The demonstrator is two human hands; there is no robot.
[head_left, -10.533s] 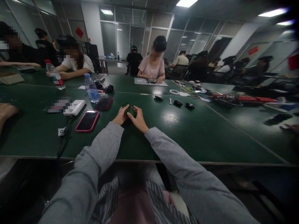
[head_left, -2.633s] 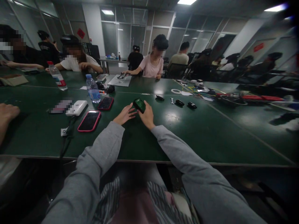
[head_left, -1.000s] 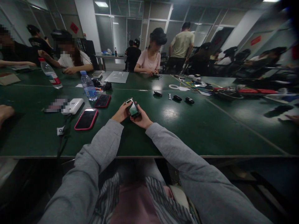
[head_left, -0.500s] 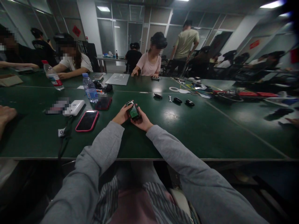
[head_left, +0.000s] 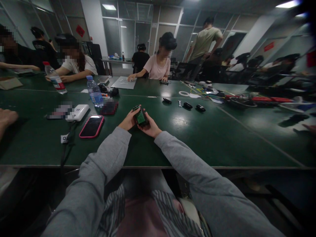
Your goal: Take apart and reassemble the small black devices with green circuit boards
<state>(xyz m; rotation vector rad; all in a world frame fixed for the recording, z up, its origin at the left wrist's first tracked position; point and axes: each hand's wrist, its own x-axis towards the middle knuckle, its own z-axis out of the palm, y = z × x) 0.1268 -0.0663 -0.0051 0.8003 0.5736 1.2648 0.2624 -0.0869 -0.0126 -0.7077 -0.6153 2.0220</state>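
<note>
I hold a small dark device with a green-lit face just above the table, near its middle and well in front of my body. My left hand curls around its left edge with the thumb reaching toward the top corner, and my right hand cups it from below and the right, fingers closed on its side. Both hands grip it by the edges only, so I judge the main risk to be a slip: if either thumb presses too hard on a corner while the other hand loosens, the device could tip out and drop onto the hard surface. The face is tilted up toward me and the room is dim, so I could also misjudge where my thumb lands. The pink-cased phone lies to my left, with a white power bank and a water bottle beyond it; a wide sweep of my left elbow could knock them. The small black parts farther out to the right lie well apart from my hands.
</note>
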